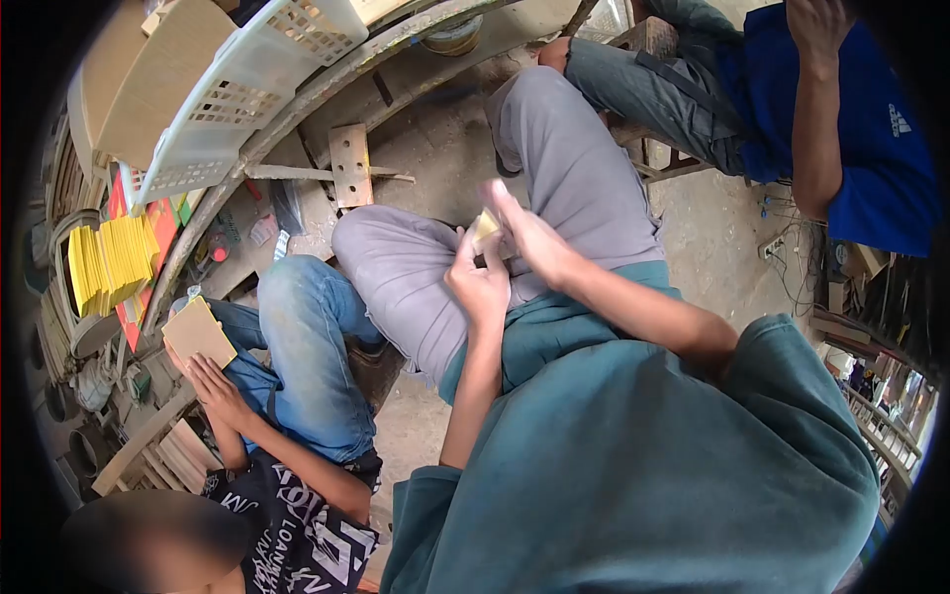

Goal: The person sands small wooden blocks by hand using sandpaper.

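Over my lap, my left hand [479, 284] has its fingers closed around a small pale-yellow piece [486, 226], whose exact kind I cannot make out. My right hand [534, 241] is right beside it, close to the piece, with its fingers smeared by motion. Whether the right fingers grip anything is hidden by the blur. Both hands are between my grey-trousered knees, above the front of my green shirt.
At left a co-worker holds a tan board with yellow edges [201, 335]. A stack of yellow pieces [114, 264] lies beyond. A white plastic basket [237, 99] stands at upper left, near a holed wooden block [349, 165]. Another person in blue [876, 148] sits at right.
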Available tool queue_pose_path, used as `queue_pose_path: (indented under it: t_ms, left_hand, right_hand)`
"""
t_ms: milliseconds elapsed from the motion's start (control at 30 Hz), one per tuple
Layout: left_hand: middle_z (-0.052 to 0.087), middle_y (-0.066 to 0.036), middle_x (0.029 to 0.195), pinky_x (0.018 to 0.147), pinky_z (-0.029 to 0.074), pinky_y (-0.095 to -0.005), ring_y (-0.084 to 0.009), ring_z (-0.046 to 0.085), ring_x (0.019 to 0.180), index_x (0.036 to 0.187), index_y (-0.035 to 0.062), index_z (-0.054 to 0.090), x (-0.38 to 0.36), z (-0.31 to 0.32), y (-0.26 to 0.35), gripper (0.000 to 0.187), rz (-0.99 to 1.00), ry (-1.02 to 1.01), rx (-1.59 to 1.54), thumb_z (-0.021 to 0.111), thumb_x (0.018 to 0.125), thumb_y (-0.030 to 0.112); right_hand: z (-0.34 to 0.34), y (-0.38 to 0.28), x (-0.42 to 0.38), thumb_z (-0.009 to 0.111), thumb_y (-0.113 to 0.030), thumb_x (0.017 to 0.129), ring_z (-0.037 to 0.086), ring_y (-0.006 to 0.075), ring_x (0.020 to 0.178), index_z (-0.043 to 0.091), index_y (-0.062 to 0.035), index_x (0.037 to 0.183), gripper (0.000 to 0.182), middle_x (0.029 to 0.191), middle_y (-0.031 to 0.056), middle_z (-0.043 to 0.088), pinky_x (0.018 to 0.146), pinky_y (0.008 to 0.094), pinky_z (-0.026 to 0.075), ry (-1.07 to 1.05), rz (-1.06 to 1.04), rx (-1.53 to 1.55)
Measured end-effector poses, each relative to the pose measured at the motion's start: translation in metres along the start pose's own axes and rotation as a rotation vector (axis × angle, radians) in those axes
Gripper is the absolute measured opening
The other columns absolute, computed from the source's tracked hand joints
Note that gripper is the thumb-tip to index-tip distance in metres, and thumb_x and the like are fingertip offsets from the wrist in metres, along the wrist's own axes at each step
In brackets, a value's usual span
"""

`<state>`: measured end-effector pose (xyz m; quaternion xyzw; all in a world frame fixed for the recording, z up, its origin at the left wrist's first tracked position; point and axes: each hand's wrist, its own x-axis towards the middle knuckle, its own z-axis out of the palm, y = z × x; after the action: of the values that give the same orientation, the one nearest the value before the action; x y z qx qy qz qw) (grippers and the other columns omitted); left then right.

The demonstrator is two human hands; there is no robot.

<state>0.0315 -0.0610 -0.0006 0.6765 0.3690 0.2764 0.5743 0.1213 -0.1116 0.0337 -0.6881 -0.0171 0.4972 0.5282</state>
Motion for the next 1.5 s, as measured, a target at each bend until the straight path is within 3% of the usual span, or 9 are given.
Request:
queue_pose_path:
  t_ms: [200, 267, 600, 933, 967, 1067, 1200, 1267, 1500]
  left_hand:
    - [0.069, -0.019, 0.08, 0.093, 0.047, -0.037, -0.0323, 0.07, 0.076, 0.1, -0.0036, 0.067, -0.004, 0.003, -0.004, 0.019, -0.006, -0.031, 0.015, 0.061, 0.085, 0.007]
    - [0.069, -0.011, 0.089, 0.075, 0.05, -0.0276, -0.0128, 0.064, 0.082, 0.108, -0.0096, 0.062, -0.003, -0.005, -0.005, 0.024, -0.021, -0.053, 0.013, 0.059, 0.089, 0.005]
    - [0.071, -0.015, 0.082, 0.1, 0.042, -0.0366, -0.0205, 0.069, 0.078, 0.1, -0.0043, 0.067, -0.001, -0.005, 0.006, 0.019, -0.213, 0.081, -0.023, 0.063, 0.086, 0.007]
    - [0.069, -0.011, 0.092, 0.072, 0.049, -0.0256, -0.0115, 0.063, 0.082, 0.103, -0.0113, 0.061, -0.004, -0.002, -0.008, 0.021, -0.043, -0.047, -0.057, 0.056, 0.093, 0.006]
    - [0.068, -0.022, 0.08, 0.091, 0.048, -0.0365, -0.0304, 0.07, 0.078, 0.099, -0.0062, 0.066, -0.003, -0.005, 0.0, 0.024, -0.169, 0.037, 0.024, 0.063, 0.088, 0.015]
    - [0.067, -0.023, 0.08, 0.097, 0.045, -0.0388, -0.0348, 0.068, 0.079, 0.1, -0.006, 0.066, -0.002, -0.005, -0.005, 0.024, -0.025, 0.068, 0.063, 0.062, 0.087, 0.014]
    - [0.069, -0.012, 0.095, 0.076, 0.049, -0.0264, -0.012, 0.063, 0.085, 0.108, -0.0116, 0.061, 0.003, -0.001, 0.003, 0.023, -0.056, -0.062, 0.105, 0.056, 0.09, 0.002]
    - [0.07, -0.018, 0.086, 0.095, 0.046, -0.0363, -0.0234, 0.069, 0.079, 0.103, -0.0042, 0.066, 0.011, -0.001, 0.003, 0.021, -0.023, 0.108, 0.01, 0.063, 0.085, 0.006]
    - [0.062, -0.019, 0.113, 0.095, 0.046, -0.0321, -0.0247, 0.06, 0.108, 0.115, -0.01, 0.055, 0.021, -0.035, 0.028, 0.029, -0.476, 0.078, -0.792, 0.054, 0.095, 0.012]
  right_hand:
    - [-0.009, -0.021, -0.001, 0.03, -0.073, 0.087, 0.058, 0.0246, 0.086, 0.064, 0.0034, 0.09, 0.084, 0.089, 0.0157, 0.064, 0.079, 0.0348, 0.043, -0.052, 0.105, -0.088]
    - [-0.002, -0.035, -0.021, 0.035, -0.071, 0.087, 0.058, 0.0263, 0.099, 0.064, 0.0049, 0.1, 0.082, 0.1, 0.0205, 0.065, 0.091, 0.0348, 0.041, -0.041, 0.032, -0.166]
    - [0.006, -0.033, -0.036, 0.031, -0.072, 0.087, 0.057, 0.0211, 0.079, 0.065, 0.0047, 0.086, 0.085, 0.08, 0.0137, 0.063, 0.073, 0.0342, 0.045, 0.059, 0.007, -0.168]
    - [-0.004, -0.023, 0.0, 0.036, -0.074, 0.085, 0.058, 0.0197, 0.077, 0.067, 0.0028, 0.088, 0.082, 0.082, 0.0148, 0.063, 0.069, 0.0329, 0.045, -0.024, 0.142, -0.063]
    - [0.001, -0.026, -0.013, 0.04, -0.071, 0.085, 0.059, 0.0194, 0.074, 0.066, 0.0032, 0.085, 0.079, 0.077, 0.0142, 0.063, 0.067, 0.033, 0.046, -0.009, 0.017, -0.147]
    - [0.001, -0.025, -0.022, 0.052, -0.056, 0.09, 0.051, 0.0097, 0.076, 0.063, 0.0037, 0.098, 0.061, 0.083, 0.0056, 0.059, 0.066, 0.0264, 0.041, -0.029, -0.065, -0.222]
    - [-0.006, -0.033, 0.003, 0.05, -0.044, 0.095, 0.048, 0.0082, 0.065, 0.064, 0.0025, 0.086, 0.049, 0.069, 0.0003, 0.055, 0.06, 0.0256, 0.039, -0.073, 0.078, -0.138]
    - [-0.007, -0.031, -0.011, 0.049, -0.034, 0.097, 0.049, 0.0075, 0.066, 0.064, 0.0017, 0.085, 0.041, 0.072, -0.0009, 0.057, 0.059, 0.0263, 0.039, -0.04, -0.131, -0.202]
    - [-0.068, -0.1, -0.068, 0.051, -0.023, 0.098, 0.045, 0.001, 0.067, 0.065, -0.0007, 0.092, 0.027, 0.074, -0.0068, 0.055, 0.06, 0.0195, 0.038, 0.059, -0.407, 0.091]
